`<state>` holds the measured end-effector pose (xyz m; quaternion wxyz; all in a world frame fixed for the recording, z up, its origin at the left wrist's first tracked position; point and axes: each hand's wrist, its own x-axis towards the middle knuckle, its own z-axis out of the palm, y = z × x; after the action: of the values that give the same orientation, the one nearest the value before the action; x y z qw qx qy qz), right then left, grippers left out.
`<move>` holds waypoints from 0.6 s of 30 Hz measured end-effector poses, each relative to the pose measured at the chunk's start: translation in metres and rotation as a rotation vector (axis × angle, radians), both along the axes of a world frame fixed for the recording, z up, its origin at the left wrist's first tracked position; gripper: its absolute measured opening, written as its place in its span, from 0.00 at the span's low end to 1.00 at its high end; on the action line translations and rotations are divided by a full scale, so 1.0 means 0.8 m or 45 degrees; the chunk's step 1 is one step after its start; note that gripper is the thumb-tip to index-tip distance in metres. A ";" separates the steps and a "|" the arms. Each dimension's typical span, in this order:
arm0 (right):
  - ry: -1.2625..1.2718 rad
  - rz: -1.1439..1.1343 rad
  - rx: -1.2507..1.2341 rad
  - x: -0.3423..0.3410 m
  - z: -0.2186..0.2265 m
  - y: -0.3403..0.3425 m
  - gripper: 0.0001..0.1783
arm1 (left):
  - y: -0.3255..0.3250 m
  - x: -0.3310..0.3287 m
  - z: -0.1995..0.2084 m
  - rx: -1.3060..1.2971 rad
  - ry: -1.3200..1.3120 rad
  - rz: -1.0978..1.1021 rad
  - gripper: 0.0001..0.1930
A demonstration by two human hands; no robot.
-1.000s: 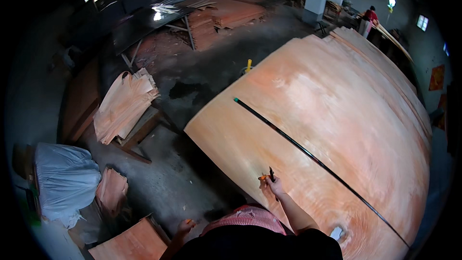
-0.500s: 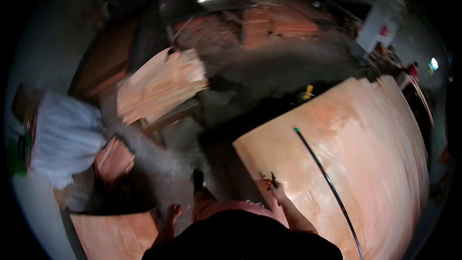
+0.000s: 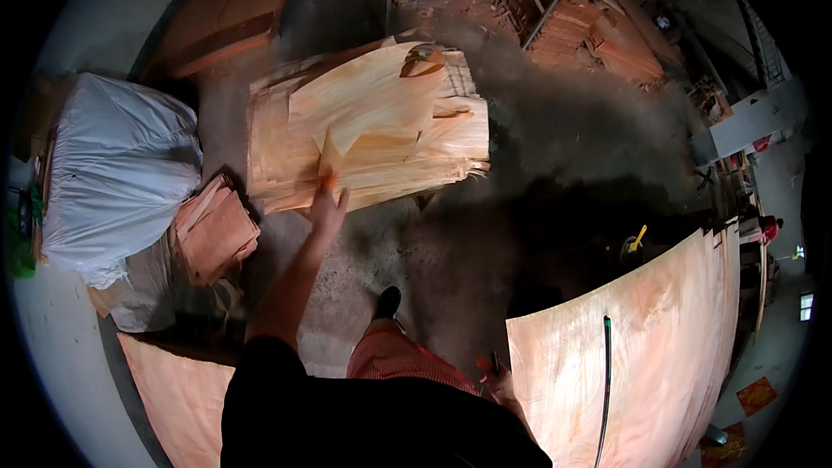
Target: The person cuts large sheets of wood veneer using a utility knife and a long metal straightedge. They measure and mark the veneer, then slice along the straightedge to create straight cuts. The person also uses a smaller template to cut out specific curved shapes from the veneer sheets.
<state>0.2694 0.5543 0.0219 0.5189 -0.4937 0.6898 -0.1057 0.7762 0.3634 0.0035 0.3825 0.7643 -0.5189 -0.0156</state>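
Note:
A pile of thin wood veneer sheets point(image 3: 373, 113) with ragged edges lies ahead of me, its top sheets pale and overlapping. My left hand point(image 3: 326, 212) reaches to the near edge of this pile, thumb apart from the fingers. Something orange shows at its fingertips, beside a narrow pointed flap of veneer point(image 3: 332, 154). Low on the right, my right hand point(image 3: 503, 386) is closed around a small dark tool point(image 3: 495, 362), mostly hidden by the fingers. It is beside the left edge of a large veneer stack point(image 3: 555, 373). A long thin black rod point(image 3: 606, 381) with a green tip lies on that stack.
A white cloth-covered bundle point(image 3: 121, 173) stands at the left, with a small pile of reddish veneer pieces point(image 3: 217, 230) next to it. Another veneer sheet point(image 3: 178, 399) is at the lower left. A yellow-handled object point(image 3: 639, 237) sits behind the large stack.
The view has turned and moved toward the ragged veneer pile. My left hand has gone from low by my body out to that pile. The right hand keeps the dark tool.

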 end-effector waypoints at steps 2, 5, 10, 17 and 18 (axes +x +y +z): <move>0.247 0.086 0.044 0.001 0.000 0.017 0.13 | -0.068 0.046 0.025 0.019 -0.127 0.018 0.26; 0.269 0.004 0.327 0.014 0.036 0.031 0.12 | -0.156 0.085 0.067 0.025 -0.315 0.088 0.29; 0.508 0.275 -0.031 -0.026 -0.013 0.092 0.13 | -0.272 0.176 0.028 0.373 -0.598 0.203 0.32; 0.433 -0.204 0.352 0.022 0.012 0.103 0.15 | -0.314 0.125 0.113 0.824 -0.591 0.063 0.21; 0.395 -0.191 0.263 0.014 -0.005 0.111 0.15 | -0.309 0.126 0.119 0.859 -0.666 0.041 0.19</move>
<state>0.2802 0.6431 0.0175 0.4449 -0.3955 0.8035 0.0046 0.8774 0.1159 0.0990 -0.0332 0.8329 -0.5522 0.0161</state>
